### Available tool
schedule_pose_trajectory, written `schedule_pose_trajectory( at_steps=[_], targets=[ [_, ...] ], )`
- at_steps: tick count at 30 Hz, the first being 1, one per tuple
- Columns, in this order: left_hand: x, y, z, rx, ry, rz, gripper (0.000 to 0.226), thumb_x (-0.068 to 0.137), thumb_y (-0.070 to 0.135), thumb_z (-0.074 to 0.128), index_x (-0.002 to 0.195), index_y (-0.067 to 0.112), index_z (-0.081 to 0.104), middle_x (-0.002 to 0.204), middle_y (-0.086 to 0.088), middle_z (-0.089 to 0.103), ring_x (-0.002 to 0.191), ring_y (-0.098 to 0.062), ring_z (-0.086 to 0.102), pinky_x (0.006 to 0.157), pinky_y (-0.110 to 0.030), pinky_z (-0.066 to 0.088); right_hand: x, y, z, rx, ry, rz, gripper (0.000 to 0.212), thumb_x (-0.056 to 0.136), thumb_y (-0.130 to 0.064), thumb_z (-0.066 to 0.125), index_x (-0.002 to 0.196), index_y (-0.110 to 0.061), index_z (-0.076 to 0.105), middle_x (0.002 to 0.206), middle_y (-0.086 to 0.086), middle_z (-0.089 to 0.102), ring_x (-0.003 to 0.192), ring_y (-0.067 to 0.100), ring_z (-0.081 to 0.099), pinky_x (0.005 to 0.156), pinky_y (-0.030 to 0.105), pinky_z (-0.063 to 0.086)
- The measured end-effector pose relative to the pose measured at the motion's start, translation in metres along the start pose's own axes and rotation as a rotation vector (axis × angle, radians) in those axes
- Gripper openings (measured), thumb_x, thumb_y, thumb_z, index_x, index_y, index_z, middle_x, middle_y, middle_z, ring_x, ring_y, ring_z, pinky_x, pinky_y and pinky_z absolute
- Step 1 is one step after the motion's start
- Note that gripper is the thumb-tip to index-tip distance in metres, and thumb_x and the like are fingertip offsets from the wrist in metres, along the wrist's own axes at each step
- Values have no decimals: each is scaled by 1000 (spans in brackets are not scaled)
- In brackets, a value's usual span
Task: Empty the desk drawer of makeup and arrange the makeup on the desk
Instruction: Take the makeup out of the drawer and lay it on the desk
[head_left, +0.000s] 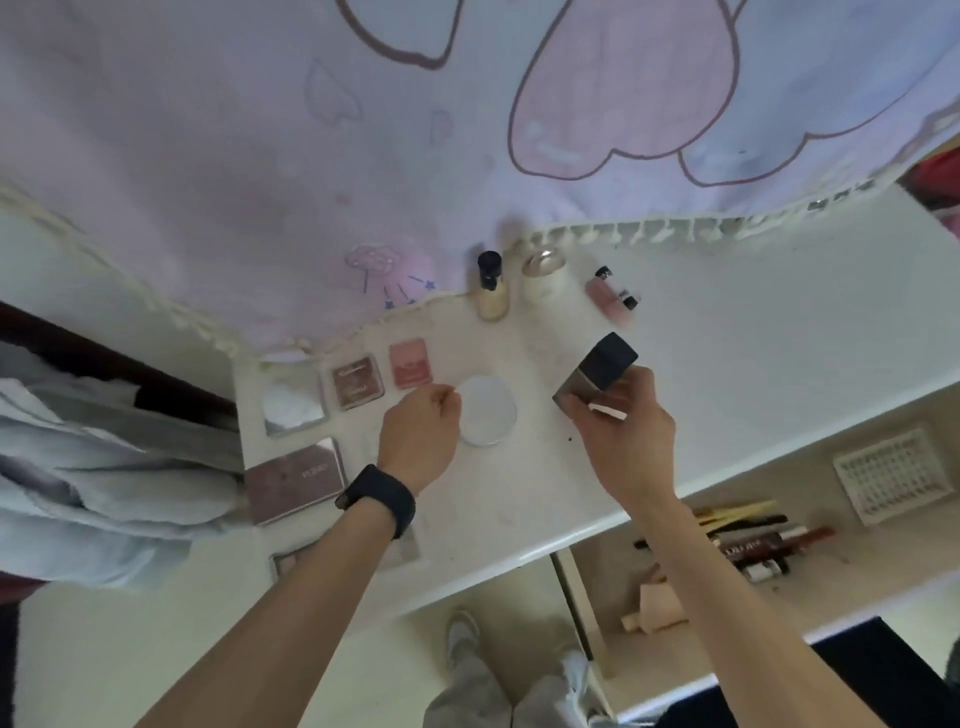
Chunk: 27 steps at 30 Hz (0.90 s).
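Note:
My right hand (623, 421) grips a dark square bottle with a black cap (597, 374), tilted just above the white desk (727, 338). My left hand (421, 421), a black watch on its wrist, has curled fingers that pinch the left rim of a round white compact (491, 410) lying flat on the desk. Laid out to the left are a pink palette (410, 362), a brown palette (357, 387), a mirrored compact (293, 408) and a large mauve palette (296, 480). The open drawer (857, 566) at lower right holds several lip pencils and lipsticks (748, 540).
At the desk's back stand a cream pump bottle (491, 291), a silver-lidded jar (543, 273) and a pink tube (613, 293) lying flat. A tasselled pink curtain (260, 182) hangs over the back edge. The drawer also holds a white mesh tray (893, 475) and a beige item (657, 605).

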<state>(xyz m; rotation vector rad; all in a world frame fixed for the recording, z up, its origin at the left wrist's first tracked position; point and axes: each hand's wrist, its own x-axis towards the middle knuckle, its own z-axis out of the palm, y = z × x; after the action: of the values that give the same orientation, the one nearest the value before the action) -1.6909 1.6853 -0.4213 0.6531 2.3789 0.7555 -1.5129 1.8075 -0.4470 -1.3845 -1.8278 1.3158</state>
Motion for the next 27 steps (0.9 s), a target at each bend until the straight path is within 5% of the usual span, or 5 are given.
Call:
schedule_pose_trajectory(
  at_steps=[4, 7, 13, 19, 27],
  targets=[
    [3, -3, -3, 254, -33, 108, 49, 96, 48, 52, 139, 26, 48, 131, -1, 58, 115, -24, 56, 89, -35, 49, 16, -4, 21, -99, -13, -90, 38, 88, -28, 77, 114, -23, 50, 97, -25, 61, 92, 3, 64, 80, 34, 59],
    [1, -4, 0, 394, -93, 232, 76, 81, 61, 63, 144, 32, 33, 137, 0, 49, 127, -22, 46, 87, -37, 46, 25, -7, 34, -158, -5, -156, 37, 90, -27, 75, 114, -18, 48, 98, -17, 62, 90, 13, 64, 80, 41, 58],
    [20, -2, 1, 489, -11, 321, 79, 81, 62, 63, 144, 23, 37, 134, -3, 51, 124, -23, 47, 90, -36, 45, 46, -5, 46, -257, -4, -192, 37, 88, -37, 74, 104, -26, 43, 94, -17, 66, 79, 10, 68, 64, 23, 47],
    [37, -2, 1, 715, 114, 371, 79, 81, 73, 50, 139, 20, 43, 132, -2, 58, 134, -26, 39, 101, -38, 33, 59, -1, 51, -346, 23, -210, 32, 86, -34, 76, 89, -30, 45, 84, -17, 58, 78, 16, 60, 65, 27, 39],
    [50, -5, -3, 685, 183, 379, 82, 79, 77, 50, 140, 21, 45, 130, 1, 61, 129, -22, 46, 104, -38, 30, 68, -2, 53, -333, 12, -198, 29, 86, -29, 76, 80, -27, 48, 84, -12, 54, 79, 20, 57, 69, 29, 39]
  ],
)
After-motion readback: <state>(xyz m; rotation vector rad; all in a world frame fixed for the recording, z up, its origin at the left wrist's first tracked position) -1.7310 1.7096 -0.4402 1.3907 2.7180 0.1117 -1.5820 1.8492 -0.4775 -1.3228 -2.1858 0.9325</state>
